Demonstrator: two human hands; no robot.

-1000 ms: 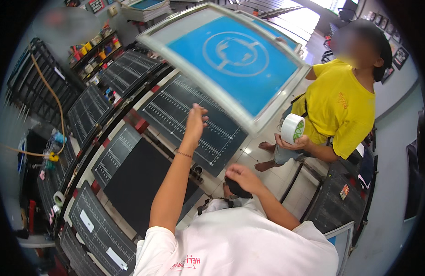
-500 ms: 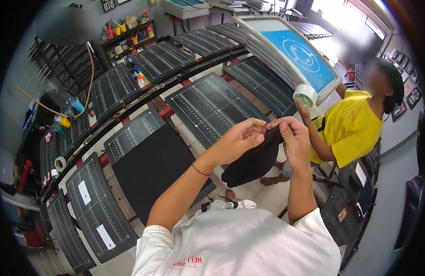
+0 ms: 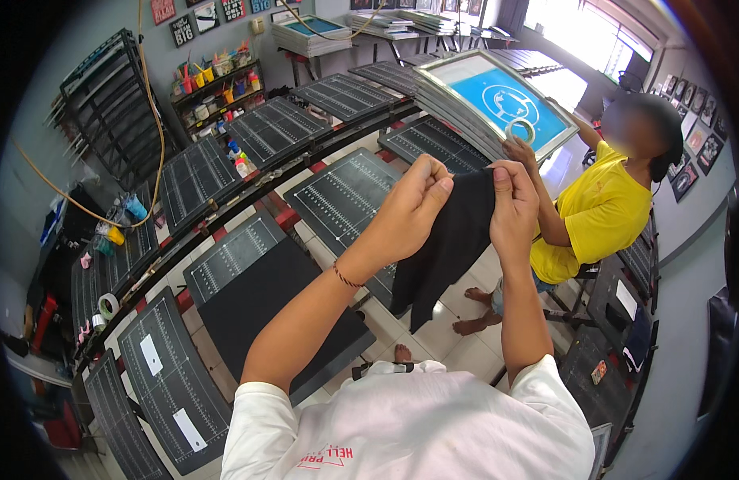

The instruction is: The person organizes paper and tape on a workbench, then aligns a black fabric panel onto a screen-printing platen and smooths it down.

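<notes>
A piece of black cloth (image 3: 453, 240) hangs between my two raised hands, its top edge stretched and its lower end falling in folds to a point. My left hand (image 3: 417, 200) grips the upper left corner with fingers curled and thumb on top. At the upper right corner, my right hand (image 3: 513, 200) pinches the edge between thumb and fingers. Below and to the left, another black cloth (image 3: 269, 300) lies flat over part of a dark printing board (image 3: 232, 252). Behind the held cloth is a bare board with white ruled marks (image 3: 341, 200).
At the right, a person in a yellow shirt (image 3: 597, 212) holds a tape roll (image 3: 520, 130) beside stacked framed screens (image 3: 497, 100). More marked boards line a long dark rail (image 3: 249, 188). Shelves with bottles and cups (image 3: 217, 84) stand at the back. A hose (image 3: 157, 144) hangs at left.
My hands have moved apart and slightly upward, spreading the cloth's top edge between them. The cloth now hangs longer and wider. The other person's tape roll has moved up over the screen.
</notes>
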